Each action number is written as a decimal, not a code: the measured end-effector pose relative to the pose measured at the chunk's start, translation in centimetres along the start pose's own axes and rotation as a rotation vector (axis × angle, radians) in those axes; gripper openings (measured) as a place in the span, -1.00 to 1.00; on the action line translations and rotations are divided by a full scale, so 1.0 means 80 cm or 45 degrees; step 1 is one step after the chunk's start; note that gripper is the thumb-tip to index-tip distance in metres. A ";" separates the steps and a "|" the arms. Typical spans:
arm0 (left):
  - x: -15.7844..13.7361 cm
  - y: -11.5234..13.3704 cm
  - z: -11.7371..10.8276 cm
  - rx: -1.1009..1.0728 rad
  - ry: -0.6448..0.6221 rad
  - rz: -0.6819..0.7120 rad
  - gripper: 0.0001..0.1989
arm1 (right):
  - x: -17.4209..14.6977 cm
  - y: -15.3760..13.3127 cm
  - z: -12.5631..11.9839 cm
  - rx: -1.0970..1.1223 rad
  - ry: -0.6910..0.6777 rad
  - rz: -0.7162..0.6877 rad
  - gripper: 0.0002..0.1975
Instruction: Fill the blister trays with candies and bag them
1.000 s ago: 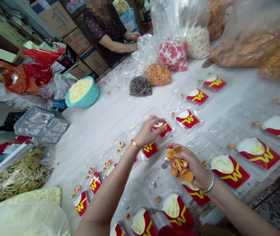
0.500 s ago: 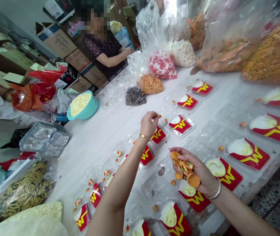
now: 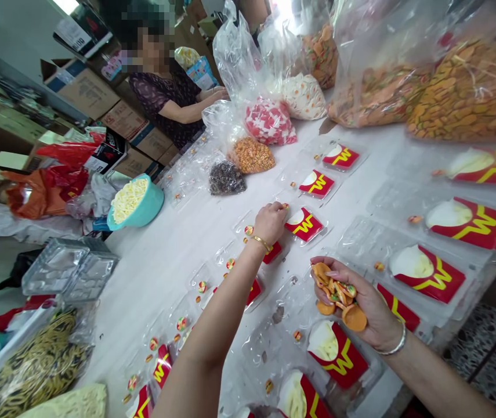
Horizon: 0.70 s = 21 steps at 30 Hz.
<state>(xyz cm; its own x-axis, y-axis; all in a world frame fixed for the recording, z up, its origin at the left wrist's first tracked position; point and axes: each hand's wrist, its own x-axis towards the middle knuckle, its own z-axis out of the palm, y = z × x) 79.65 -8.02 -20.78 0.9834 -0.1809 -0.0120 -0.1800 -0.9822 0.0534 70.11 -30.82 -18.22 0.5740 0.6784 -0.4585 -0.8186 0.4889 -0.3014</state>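
My left hand [image 3: 270, 224] reaches over a clear plastic tray with its fingers pinched on a small orange disc [image 3: 285, 206], partly hidden by the fingertips. Just right of it lies a tray holding a red carton [image 3: 305, 225] with a yellow W-like mark and a white top. My right hand [image 3: 367, 305] is cupped palm up around a pile of flat orange discs [image 3: 339, 293], some with green and red bits. Beneath that hand lie more clear trays with red cartons [image 3: 343, 357]. A small burger-like piece [image 3: 297, 335] sits beside one carton.
Clear bags of orange pieces [image 3: 469, 93] and of pink and white pieces [image 3: 270, 121] stand at the back of the white table [image 3: 152, 273]. A turquoise bowl [image 3: 149, 206] holds pale strips. A co-worker [image 3: 173, 107] sits across the table. Rows of trays cover the right side.
My left hand has lowered toward a tray with the orange disc in its fingers. My right hand still holds its pile. The whole view has shifted slightly.
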 end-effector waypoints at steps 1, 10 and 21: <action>0.002 -0.001 -0.001 0.018 -0.025 0.019 -0.77 | 0.001 0.000 -0.001 0.006 -0.008 0.006 -0.76; -0.015 0.042 -0.053 -0.703 -0.029 -0.060 -0.79 | -0.001 -0.015 -0.012 0.009 -0.064 -0.096 -0.71; -0.047 0.136 -0.069 -2.056 -0.420 -0.592 -0.72 | -0.011 -0.042 -0.019 -0.155 0.041 -0.256 -0.47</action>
<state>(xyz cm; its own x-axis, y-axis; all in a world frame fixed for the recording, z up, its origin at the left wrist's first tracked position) 74.11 -17.75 -14.64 0.8597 -0.1219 -0.4960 0.5049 0.0550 0.8615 72.31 -33.86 -18.07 0.7263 0.5556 -0.4047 -0.6854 0.5415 -0.4867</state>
